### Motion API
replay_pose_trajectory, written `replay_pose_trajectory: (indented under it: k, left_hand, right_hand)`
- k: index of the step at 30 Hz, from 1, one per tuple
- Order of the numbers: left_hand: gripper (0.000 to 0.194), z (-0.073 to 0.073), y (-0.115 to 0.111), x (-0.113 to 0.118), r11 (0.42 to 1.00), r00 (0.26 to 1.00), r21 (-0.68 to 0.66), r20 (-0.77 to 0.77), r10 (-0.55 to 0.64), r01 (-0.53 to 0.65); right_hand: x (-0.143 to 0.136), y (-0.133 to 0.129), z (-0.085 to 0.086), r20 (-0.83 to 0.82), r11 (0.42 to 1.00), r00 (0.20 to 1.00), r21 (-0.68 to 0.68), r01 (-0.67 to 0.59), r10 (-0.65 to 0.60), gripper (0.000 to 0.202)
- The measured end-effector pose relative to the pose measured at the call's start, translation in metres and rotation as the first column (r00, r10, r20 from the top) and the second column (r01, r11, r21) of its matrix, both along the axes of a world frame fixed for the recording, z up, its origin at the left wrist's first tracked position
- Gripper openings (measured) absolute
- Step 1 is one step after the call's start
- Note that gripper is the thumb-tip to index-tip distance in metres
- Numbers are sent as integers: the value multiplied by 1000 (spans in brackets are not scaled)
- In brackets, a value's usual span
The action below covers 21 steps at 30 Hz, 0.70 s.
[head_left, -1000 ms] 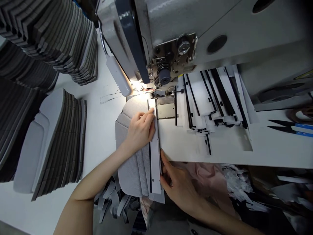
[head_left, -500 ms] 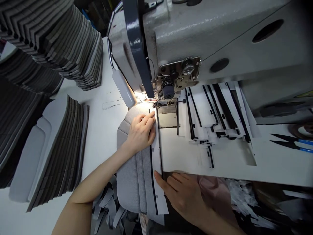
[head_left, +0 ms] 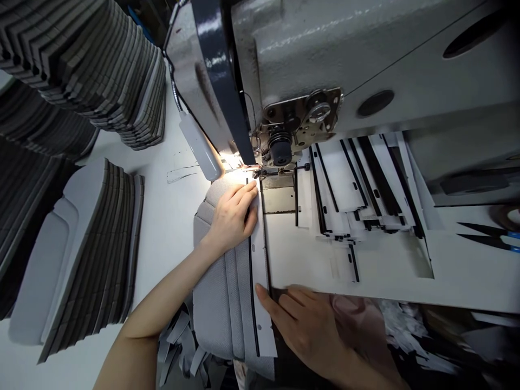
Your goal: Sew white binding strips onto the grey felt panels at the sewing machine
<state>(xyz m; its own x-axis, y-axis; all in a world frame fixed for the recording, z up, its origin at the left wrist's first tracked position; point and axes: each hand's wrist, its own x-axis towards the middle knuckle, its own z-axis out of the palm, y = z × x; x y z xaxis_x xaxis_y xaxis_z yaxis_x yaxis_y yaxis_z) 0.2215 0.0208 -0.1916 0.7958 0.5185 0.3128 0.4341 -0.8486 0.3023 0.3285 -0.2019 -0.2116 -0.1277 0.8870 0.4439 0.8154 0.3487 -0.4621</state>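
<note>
White table point(head_left: 300, 249) edge near right hand point(head_left: 304, 327); left hand point(head_left: 233, 216) on strip point(head_left: 260, 265).

Wht counter point(head_left: 150, 216), L & R of the sewing machine's metal plate point(head_left: 279, 200), w/ faint dark line marks point(head_left: 182, 173) L of the needle area. Sewing machine point(head_left: 309, 54) stands on it at back. Grey panel point(head_left: 213, 281) lies partly on it, lower part out past the front edge. L side: tall grey stack point(head_left: 101, 76) at back, lower stack point(head_left: 93, 260) nearer, pcs leaning on edge; darker stacks point(head_left: 24, 211) by L edge of view. R of plate: fanned pile of wht strips point(head_left: 341, 189) w/ blk edging, overlapping, partly under machine arm. Far R: snips point(head_left: 487, 235), dk blades, blue handles, just beside a brown roll point(head_left: 509, 215), partly cut off.
</note>
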Motion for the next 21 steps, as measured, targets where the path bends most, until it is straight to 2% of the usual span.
replay_pose_trajectory:
  k: [6, 8, 10, 12, 14, 16, 21]
  left_hand:
    - [31, 0, 0, 1, 1000, 1000, 3, 13, -11, 11]
    - [31, 1, 0, 1, 1000, 1000, 3, 0, -7, 7]
    - [30, 1, 0, 1, 1000, 1000, -1, -11, -3, 3]
    - [29, 1, 0, 2, 1000, 1000, 0, -13, -5, 5]
    - [29, 0, 0, 2, 1000, 1000, 18, -14, -9, 9]
    - [29, -1, -1, 2, 998, 1000, 57, -13, -15, 16]
    - [25, 1, -9, 3, 990, 1000, 140, 9, -20, 18]
  right_hand:
    - [1, 0, 5, 7, 1000, 1000, -9, 12, -12, 41]
    - [0, -2, 5, -21, 995, 999, -95, 38, -40, 46]
    - [-3, -6, 3, -94, 974, 993, -218, 52, -74, 64]
    - [-8, -9, -1, -215, 940, 972, -340, 20, -99, 81]
    - [-13, -11, -4, -334, 906, 936, -421, -46, -107, 90]
    - [-17, -11, -7, -386, 886, 915, -457, -79, -118, 91]
    - [-19, -6, -7, -340, 879, 933, -474, -59, -121, 87]
